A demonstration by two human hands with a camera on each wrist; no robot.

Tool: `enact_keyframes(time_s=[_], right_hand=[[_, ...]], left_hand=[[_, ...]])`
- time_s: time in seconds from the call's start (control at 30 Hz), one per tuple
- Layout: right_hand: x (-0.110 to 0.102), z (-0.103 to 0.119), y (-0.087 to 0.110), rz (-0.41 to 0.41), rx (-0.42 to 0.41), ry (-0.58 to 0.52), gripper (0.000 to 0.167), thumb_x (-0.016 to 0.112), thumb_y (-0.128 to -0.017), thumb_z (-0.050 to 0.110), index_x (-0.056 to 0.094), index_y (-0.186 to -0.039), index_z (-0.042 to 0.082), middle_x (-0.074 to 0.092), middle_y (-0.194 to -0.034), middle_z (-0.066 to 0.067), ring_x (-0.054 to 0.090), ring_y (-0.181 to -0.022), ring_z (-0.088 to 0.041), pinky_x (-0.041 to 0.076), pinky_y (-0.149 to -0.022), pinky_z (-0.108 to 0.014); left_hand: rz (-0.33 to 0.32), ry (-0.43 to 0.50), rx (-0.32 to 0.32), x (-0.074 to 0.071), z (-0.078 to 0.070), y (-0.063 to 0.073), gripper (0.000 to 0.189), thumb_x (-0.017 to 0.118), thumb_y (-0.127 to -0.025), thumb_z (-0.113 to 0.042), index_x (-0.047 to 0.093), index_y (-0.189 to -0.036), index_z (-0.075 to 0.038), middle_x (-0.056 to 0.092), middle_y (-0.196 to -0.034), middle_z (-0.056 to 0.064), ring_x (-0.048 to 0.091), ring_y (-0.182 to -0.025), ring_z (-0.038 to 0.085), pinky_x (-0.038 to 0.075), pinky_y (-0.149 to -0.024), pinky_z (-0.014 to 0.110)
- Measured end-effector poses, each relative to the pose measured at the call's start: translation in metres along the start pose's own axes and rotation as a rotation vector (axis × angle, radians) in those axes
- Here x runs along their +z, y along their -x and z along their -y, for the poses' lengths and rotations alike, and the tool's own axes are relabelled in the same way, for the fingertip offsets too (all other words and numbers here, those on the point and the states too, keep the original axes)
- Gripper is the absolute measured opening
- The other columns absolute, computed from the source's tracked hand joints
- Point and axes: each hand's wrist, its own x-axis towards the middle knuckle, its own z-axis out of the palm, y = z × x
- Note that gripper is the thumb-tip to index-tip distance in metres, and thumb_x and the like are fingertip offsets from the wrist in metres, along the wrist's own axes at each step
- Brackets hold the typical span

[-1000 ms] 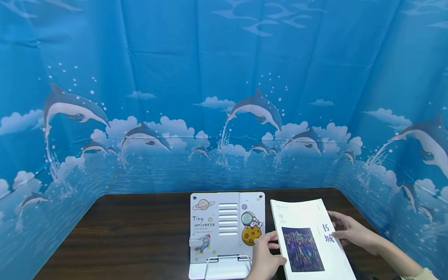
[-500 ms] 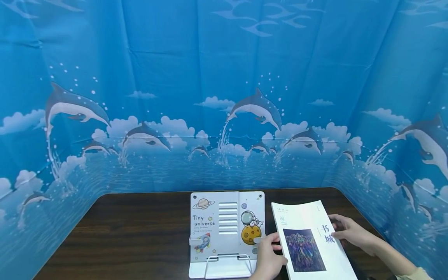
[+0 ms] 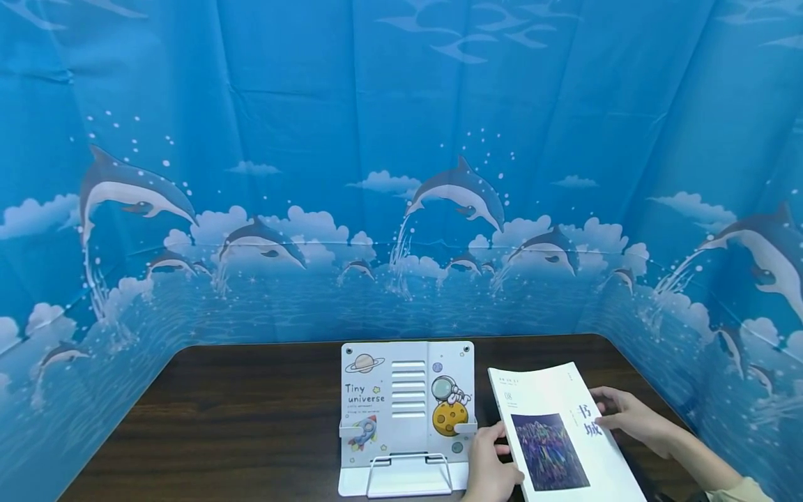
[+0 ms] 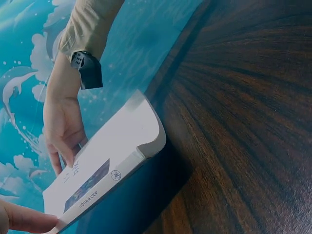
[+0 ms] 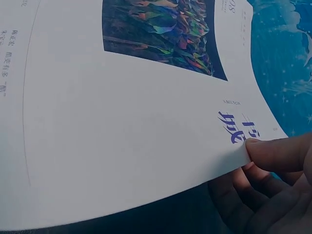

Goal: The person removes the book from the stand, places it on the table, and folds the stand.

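Both hands hold a white magazine [image 3: 602, 467] with a dark colourful picture on its cover, at the lower right of the head view. My left hand [image 3: 492, 464] grips its left spine edge, thumb on top. On the opposite edge, my right hand [image 3: 640, 422] pinches the magazine, its thumb on the cover and its fingers underneath, as the right wrist view shows with the thumb [image 5: 278, 153]. In the left wrist view the magazine [image 4: 117, 146] is raised off the tabletop. To the left of my left hand stands a white book stand [image 3: 408, 404] with space cartoons and a wire support.
The dark wooden table [image 3: 251, 418] extends left of the stand. A blue dolphin-print curtain [image 3: 314, 139] surrounds its back and sides. Small clips [image 3: 465, 428] jut from the stand's sides. A black device [image 4: 87, 68] is strapped on the right wrist.
The magazine has shifted slightly to the right and toward the person. My left hand moved right with it, baring more of the stand's right side. Both hands keep their hold.
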Motion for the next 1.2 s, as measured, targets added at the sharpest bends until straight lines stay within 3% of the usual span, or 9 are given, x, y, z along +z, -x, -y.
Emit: enact_keyframes(time_s=[0.3, 0.77, 1.0, 1.2], right_hand=[[0.001, -0.011, -0.005, -0.023, 0.040, 0.005, 0.063, 0.060, -0.082, 0.004, 0.025, -0.130, -0.018, 0.051, -0.099, -0.014, 0.055, -0.082, -0.024, 0.047, -0.067, -0.038], [0.004, -0.022, -0.012, 0.059, -0.023, -0.031, 0.064, 0.057, -0.079, -0.001, 0.023, -0.129, -0.021, 0.051, -0.101, -0.014, 0.055, -0.082, -0.025, 0.048, -0.065, -0.038], [0.007, -0.026, -0.016, 0.049, 0.006, -0.035, 0.063, 0.057, -0.078, -0.002, 0.024, -0.129, -0.021, 0.052, -0.100, -0.013, 0.054, -0.082, -0.024, 0.047, -0.067, -0.038], [0.008, -0.031, -0.017, 0.054, 0.016, -0.039, 0.062, 0.057, -0.077, -0.002, 0.026, -0.128, -0.021, 0.053, -0.098, -0.013, 0.054, -0.082, -0.024, 0.048, -0.067, -0.038]], left_hand=[[0.025, 0.004, -0.092, 0.003, 0.005, -0.001, 0.063, 0.067, -0.048, 0.023, 0.060, -0.109, 0.006, 0.050, -0.093, 0.003, 0.052, -0.072, 0.012, 0.050, -0.055, 0.023], [0.043, -0.051, -0.097, 0.002, 0.017, -0.002, 0.060, 0.067, -0.050, 0.020, 0.060, -0.108, 0.008, 0.051, -0.095, 0.008, 0.055, -0.072, 0.014, 0.051, -0.057, 0.025], [0.053, -0.078, -0.121, 0.002, 0.019, -0.004, 0.059, 0.068, -0.050, 0.020, 0.060, -0.107, 0.008, 0.052, -0.094, 0.008, 0.056, -0.072, 0.015, 0.052, -0.058, 0.027], [0.034, -0.106, -0.097, 0.002, 0.021, -0.002, 0.063, 0.070, -0.046, 0.020, 0.060, -0.108, 0.008, 0.053, -0.094, 0.010, 0.058, -0.071, 0.015, 0.051, -0.055, 0.026]])
